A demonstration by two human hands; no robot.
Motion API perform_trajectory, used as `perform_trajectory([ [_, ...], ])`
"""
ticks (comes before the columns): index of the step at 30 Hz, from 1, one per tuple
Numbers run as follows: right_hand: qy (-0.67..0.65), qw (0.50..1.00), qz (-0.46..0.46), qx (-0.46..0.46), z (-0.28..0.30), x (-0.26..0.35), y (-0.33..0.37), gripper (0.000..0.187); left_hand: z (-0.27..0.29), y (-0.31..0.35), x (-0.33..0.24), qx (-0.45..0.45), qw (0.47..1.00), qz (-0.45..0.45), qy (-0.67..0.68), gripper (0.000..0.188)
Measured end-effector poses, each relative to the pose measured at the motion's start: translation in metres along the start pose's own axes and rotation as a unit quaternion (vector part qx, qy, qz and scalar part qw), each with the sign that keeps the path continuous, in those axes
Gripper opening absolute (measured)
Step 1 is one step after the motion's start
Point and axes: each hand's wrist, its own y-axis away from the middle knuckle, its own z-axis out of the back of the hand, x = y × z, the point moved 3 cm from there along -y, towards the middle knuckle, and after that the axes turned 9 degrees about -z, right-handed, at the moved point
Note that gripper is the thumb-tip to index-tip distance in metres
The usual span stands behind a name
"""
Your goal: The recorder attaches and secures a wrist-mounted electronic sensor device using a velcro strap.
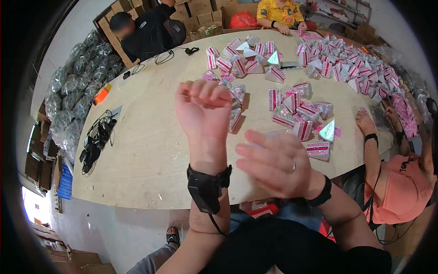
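My left hand [203, 109] is raised over the table with its palm up. The fingers curl loosely and nothing lies in the palm. To its right, my right hand [278, 162] is slightly smeared by motion, with its fingers stretched out, a ring on one, and nothing visible held. Beyond my right hand lies a cluster of wedge-shaped, cake-slice-like packages [292, 101] with pink and white striped sides, several in clear wrapping. One striped wedge [318, 150] sits close to my right hand. My left hand partly hides a few other wrapped wedges [237, 93].
The pale wooden table [137, 160] holds a large heap of wedges [346, 61] at far right. Tangled black cables [98, 139] and an orange tool [101, 95] lie left. Silvery bags [73, 91] are piled beyond. A co-worker in orange [401, 187] works at right; two others sit opposite.
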Motion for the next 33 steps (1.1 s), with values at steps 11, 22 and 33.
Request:
perform_trajectory([
  [11,0.05,0.971,-0.048,0.229,-0.002,0.019,0.021,0.05,0.067,0.043,0.075,-0.131,0.983,0.082,-0.102,0.024],
  [22,-0.015,0.971,-0.054,0.233,-0.008,0.017,0.03,0.057,0.077,0.043,0.069,-0.125,0.983,0.081,-0.106,0.022],
  [33,-0.74,0.412,-0.457,-0.269,0.037,-0.083,0.049,0.039,0.009,0.094,0.076,0.433,0.648,-0.027,-0.626,0.008],
])
